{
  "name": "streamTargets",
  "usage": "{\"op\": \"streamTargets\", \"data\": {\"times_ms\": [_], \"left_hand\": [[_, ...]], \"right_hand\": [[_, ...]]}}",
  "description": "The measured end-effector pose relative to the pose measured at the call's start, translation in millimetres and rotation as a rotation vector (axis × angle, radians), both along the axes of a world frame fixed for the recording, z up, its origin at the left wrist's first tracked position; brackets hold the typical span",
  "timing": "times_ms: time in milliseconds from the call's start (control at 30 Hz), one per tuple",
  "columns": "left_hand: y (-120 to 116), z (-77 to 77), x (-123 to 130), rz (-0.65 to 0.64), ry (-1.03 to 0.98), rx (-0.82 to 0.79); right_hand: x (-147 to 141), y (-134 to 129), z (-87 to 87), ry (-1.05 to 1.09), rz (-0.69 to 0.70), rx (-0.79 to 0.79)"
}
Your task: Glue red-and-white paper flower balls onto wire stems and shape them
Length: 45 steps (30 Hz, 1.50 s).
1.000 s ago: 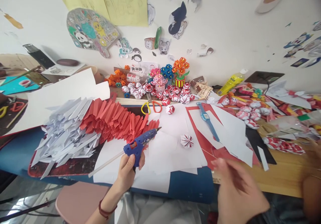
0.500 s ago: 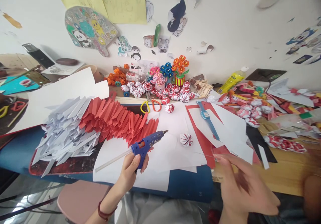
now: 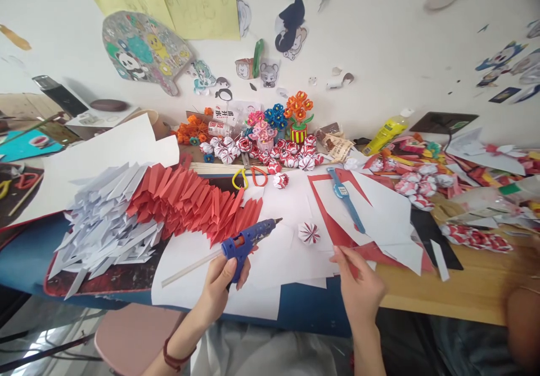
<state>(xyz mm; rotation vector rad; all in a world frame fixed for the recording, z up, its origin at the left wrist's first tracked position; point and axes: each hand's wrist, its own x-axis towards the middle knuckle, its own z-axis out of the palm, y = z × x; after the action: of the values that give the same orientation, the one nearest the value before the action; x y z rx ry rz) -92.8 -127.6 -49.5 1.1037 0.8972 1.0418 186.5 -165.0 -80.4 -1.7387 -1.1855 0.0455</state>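
My left hand [image 3: 223, 286] is wrapped round the handle of a blue hot glue gun [image 3: 247, 241], whose nozzle points up and to the right over the white paper [image 3: 291, 258]. A clear glue stick [image 3: 192, 269] juts out of its back end. Just right of the nozzle lies a folded red-and-white paper ball [image 3: 309, 233]. Closer to the right edge of the sheets, my right hand [image 3: 358, 280] is raised with thumb and forefinger pinched. A thin pale strand seems to run from the fingertips; it is too fine to make out well.
Folded white strips [image 3: 113, 218] and red strips [image 3: 189, 202] are heaped on the left. Scissors [image 3: 248, 178], a blue watch [image 3: 346, 199] and finished paper balls [image 3: 291, 154] lie farther back. At the far right edge is another person's blurred arm [image 3: 523, 320].
My right hand has moved left, toward the paper ball, with its fingers still pinched. My left hand holds the glue gun at nearly the same spot. The view has shifted slightly.
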Motion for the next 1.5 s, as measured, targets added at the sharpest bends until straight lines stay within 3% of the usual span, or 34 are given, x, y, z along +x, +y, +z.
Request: {"op": "streamTargets", "data": {"times_ms": [133,333,567,833,967,1233,1367,1500], "left_hand": [[-1,-2.1,3,-0.033,0.031,0.014],[-3,-1.6,8,-0.007,0.044,0.005],[-8,0.2,4,0.054,0.049,0.004],[-4,-4.0,-1,0.069,0.048,-0.010],[0,-3.5,-3,-0.003,0.121,0.007],[10,13.1,9,-0.190,0.335,0.044],[9,8.0,20,-0.190,0.353,0.042],[10,0.4,29,-0.189,0.363,0.054]], "right_hand": [[-2,9,6.1,0.154,-0.112,0.076],[-21,50,0.0,0.263,-0.151,0.160],[-44,85,-12.5,0.381,-0.047,0.042],[-55,98,-8.3,0.439,-0.046,0.019],[-64,107,-4.8,0.500,-0.020,0.013],[-59,109,-8.7,0.651,0.013,0.089],[-50,105,-6.9,0.726,0.016,0.148],[-45,99,-4.4,0.652,-0.065,0.096]]}}
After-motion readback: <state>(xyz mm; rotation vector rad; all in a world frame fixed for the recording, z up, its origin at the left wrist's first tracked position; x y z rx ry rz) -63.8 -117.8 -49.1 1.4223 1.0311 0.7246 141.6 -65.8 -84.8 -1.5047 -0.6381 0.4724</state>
